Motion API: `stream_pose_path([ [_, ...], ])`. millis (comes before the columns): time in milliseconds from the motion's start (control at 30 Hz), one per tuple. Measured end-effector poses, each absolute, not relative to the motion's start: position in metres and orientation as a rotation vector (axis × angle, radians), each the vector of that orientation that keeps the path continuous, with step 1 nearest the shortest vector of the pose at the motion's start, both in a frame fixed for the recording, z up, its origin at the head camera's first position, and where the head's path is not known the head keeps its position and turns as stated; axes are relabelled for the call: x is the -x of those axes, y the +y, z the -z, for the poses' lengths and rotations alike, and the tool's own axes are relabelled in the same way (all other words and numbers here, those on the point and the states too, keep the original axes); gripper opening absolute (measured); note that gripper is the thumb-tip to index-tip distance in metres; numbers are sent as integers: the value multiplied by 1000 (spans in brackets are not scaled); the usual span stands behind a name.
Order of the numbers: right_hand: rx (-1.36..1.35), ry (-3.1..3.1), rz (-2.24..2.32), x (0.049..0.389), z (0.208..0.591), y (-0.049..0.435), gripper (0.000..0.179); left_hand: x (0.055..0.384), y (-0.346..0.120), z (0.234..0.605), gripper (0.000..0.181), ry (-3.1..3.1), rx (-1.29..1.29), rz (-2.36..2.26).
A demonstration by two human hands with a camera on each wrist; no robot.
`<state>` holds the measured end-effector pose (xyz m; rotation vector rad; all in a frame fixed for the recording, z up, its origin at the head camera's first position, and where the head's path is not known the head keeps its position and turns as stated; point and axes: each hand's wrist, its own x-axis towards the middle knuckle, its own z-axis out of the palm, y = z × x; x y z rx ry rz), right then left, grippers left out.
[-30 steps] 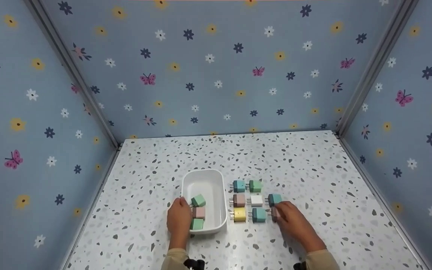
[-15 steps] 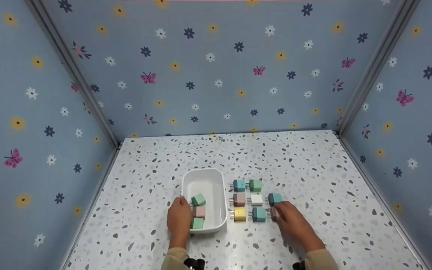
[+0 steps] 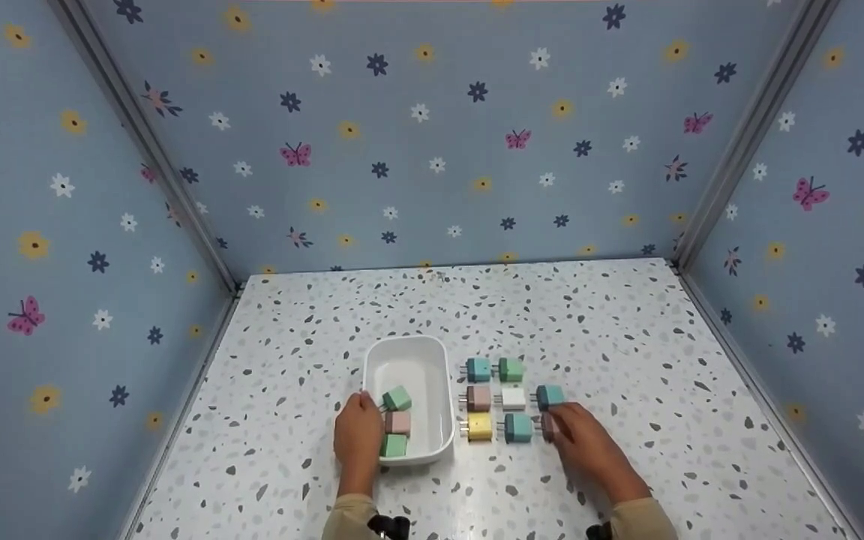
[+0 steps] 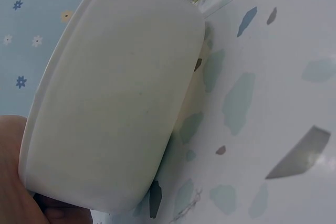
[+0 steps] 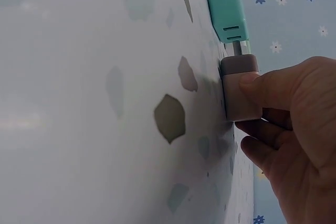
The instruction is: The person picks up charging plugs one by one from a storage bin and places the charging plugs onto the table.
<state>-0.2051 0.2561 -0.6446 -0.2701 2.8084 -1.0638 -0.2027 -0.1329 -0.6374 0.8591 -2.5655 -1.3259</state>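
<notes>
My left hand [image 3: 358, 435] grips the left wall of a white plastic tub [image 3: 411, 450], thumb at its rim. Inside the tub lie two green plug adapters [image 3: 397, 398] and a pink one [image 3: 397, 424]. My right hand [image 3: 589, 446] pinches a pinkish-brown plug adapter [image 5: 240, 90] between thumb and fingers, low at the table. In the right wrist view its prongs point at the end of a teal plug adapter [image 5: 226, 11]. Most of the pinched adapter is covered by the fingers in the head view.
Right of the tub, plug adapters stand in rows: blue [image 3: 478, 369], green [image 3: 511, 369], pink [image 3: 478, 398], white [image 3: 513, 398], yellow [image 3: 479, 427] and another teal one [image 3: 550, 397]. The speckled table [image 3: 312, 322] is bounded by flowered walls [image 3: 432, 150].
Both hands, the tub and the adapters keep their places; the head view has only shifted very slightly.
</notes>
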Motion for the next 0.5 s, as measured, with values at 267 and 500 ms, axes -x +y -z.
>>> stream_pose_path([
  [267,285,2821,1015,204,641,258,41,200,-133,637,43,-2559,-847,1328],
  [500,374,2877,1025,206,631,259,39,200,-133,637,41,-2554,-826,1311],
])
